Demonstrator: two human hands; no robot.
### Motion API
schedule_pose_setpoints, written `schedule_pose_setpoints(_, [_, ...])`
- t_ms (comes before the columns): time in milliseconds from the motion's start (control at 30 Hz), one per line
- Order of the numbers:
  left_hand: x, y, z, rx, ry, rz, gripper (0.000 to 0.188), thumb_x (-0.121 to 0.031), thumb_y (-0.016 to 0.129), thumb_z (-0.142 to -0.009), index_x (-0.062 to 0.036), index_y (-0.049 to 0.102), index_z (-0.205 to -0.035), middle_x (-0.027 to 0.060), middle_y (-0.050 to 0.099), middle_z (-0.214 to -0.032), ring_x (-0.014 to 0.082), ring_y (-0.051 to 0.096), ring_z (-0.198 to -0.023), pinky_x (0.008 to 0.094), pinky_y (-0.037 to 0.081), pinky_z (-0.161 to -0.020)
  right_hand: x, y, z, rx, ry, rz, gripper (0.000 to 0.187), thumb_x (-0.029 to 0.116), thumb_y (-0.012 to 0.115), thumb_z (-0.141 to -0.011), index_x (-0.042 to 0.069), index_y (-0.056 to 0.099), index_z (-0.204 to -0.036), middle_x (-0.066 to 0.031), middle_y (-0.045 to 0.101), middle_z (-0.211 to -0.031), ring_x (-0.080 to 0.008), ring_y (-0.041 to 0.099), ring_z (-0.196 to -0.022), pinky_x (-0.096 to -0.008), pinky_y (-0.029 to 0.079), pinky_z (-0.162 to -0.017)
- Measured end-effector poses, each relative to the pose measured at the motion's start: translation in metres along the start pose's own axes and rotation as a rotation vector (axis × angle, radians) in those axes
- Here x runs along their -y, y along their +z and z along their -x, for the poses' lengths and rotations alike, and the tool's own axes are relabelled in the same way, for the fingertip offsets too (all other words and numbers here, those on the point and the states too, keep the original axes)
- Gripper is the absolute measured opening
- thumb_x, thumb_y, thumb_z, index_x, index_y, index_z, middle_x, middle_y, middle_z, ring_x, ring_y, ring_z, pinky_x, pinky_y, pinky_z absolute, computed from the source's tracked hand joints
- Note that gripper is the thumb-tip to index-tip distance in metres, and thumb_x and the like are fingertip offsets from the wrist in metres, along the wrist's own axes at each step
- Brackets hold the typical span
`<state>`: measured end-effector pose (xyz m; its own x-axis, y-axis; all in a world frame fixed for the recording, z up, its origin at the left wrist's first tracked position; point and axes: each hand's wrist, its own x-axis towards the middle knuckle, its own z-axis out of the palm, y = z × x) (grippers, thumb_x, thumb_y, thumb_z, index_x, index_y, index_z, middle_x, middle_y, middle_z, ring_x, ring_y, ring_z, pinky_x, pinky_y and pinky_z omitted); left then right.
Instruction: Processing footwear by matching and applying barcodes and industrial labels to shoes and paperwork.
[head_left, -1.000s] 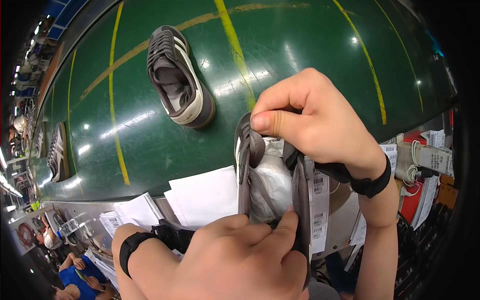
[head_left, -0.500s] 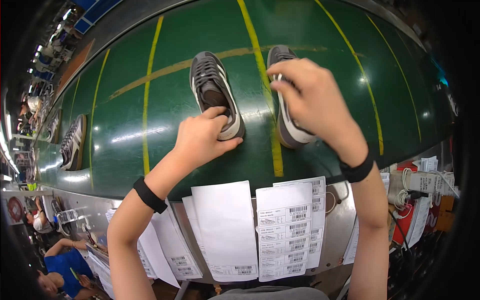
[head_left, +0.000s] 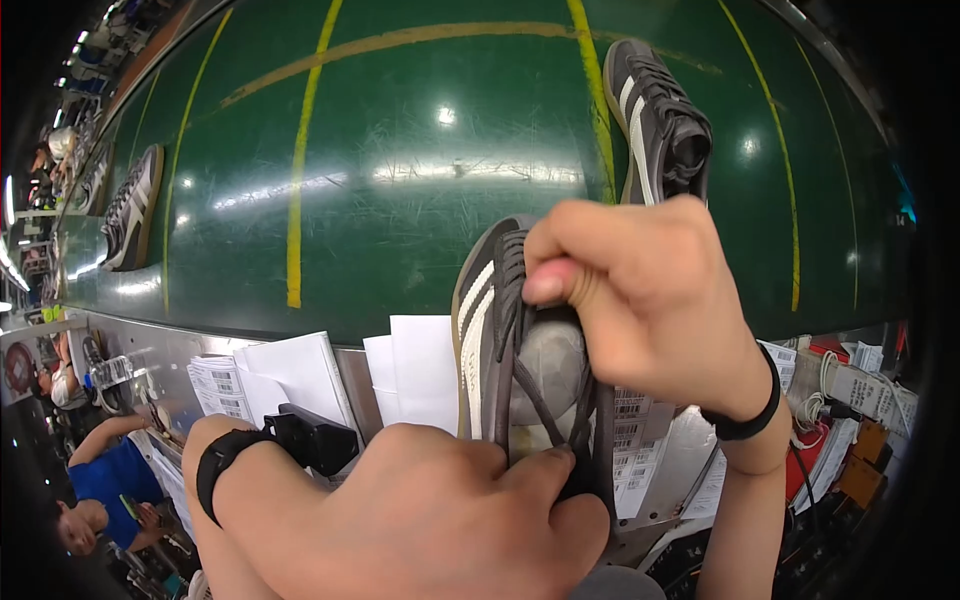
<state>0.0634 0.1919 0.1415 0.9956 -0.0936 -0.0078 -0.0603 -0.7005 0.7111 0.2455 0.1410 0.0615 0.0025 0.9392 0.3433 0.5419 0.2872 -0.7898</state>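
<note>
Close in front of me is a dark grey sneaker (head_left: 478, 345) with white side stripes, raised over the near edge of the green belt, toe pointing away. My left hand (head_left: 440, 510) is closed around its heel end, with the fingers at the opening. At its lacing, my right hand (head_left: 640, 290) is closed in a pinch on the dark shoelace (head_left: 512, 285); the fingers cover part of it. A loose stretch of lace crosses the tongue toward my left fingers. A matching sneaker (head_left: 655, 120) lies farther off on the belt, partly behind my right hand.
Yellow lines cross the green belt (head_left: 400, 240). More sneakers (head_left: 132, 215) stand at its far left. White label sheets (head_left: 300, 375) hang along the metal near edge. A person in blue (head_left: 115, 490) is at lower left. Cables (head_left: 815, 410) and boxes are on the right.
One sneaker has come up off the belt toward me, with my left hand at its heel. My right hand has gone from the other sneaker to the raised one's laces. The view has shifted.
</note>
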Motion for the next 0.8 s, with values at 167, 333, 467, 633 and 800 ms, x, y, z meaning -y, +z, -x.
schedule_pose_setpoints(167, [-0.011,0.01,-0.001,-0.108,-0.283,-0.204,0.038,-0.035,0.065,-0.074,-0.0122,0.045,-0.051,0.0025,0.072,-0.081,0.01,0.051,-0.038,0.0263,0.036,-0.032,-0.005,-0.005,-0.008,0.127,0.282,-0.145,0.007,0.0,0.063,-0.082,-0.004,0.064,-0.076,-0.003,0.059,-0.06,-0.005,0.049,-0.053,-0.021,0.037,-0.048])
schedule_pose_setpoints(333, [-0.017,0.026,0.006,-0.282,-0.467,-0.278,0.029,-0.028,0.069,-0.073,-0.0113,0.053,-0.056,0.0052,0.073,-0.083,0.0095,0.052,-0.039,0.0271,0.036,-0.032,-0.004,-0.004,-0.013,0.021,0.037,0.063,0.007,0.001,0.065,-0.084,-0.005,0.067,-0.082,-0.0034,0.066,-0.069,-0.0066,0.057,-0.063,-0.0211,0.044,-0.057])
schedule_pose_setpoints(467, [0.001,0.02,0.029,-0.507,-0.341,-0.362,0.052,-0.009,0.078,-0.067,-0.0073,0.066,-0.117,0.0214,0.055,-0.135,0.0298,0.064,-0.09,0.033,0.053,-0.075,0.026,-0.035,-0.039,-0.177,0.117,0.5,0.043,0.007,0.069,-0.084,0.005,0.05,-0.122,-0.0106,0.071,-0.079,-0.0152,0.068,-0.076,-0.0259,0.051,-0.077])
schedule_pose_setpoints(633, [0.004,0.038,0.142,-0.501,-0.777,-0.485,0.035,-0.002,0.069,-0.078,-0.0003,0.064,-0.113,0.0176,0.068,-0.11,0.0349,0.065,-0.096,0.0394,0.051,-0.082,0.003,-0.016,0.016,-0.02,-0.017,0.436,0.022,0.003,0.065,-0.088,-0.003,0.066,-0.109,-0.0098,0.07,-0.099,-0.0147,0.065,-0.09,-0.0266,0.049,-0.082])
schedule_pose_setpoints(800, [-0.023,0.113,0.236,-0.385,-1.225,-0.33,0.039,-0.011,0.073,-0.079,-0.0008,0.062,-0.115,0.0188,0.066,-0.103,0.0337,0.063,-0.095,0.0414,0.049,-0.086,0.045,0.02,0.09,0.173,0.001,0.408,0.027,0.005,0.074,-0.077,-0.002,0.066,-0.102,-0.0146,0.066,-0.091,-0.0306,0.064,-0.083,-0.0356,0.051,-0.072])
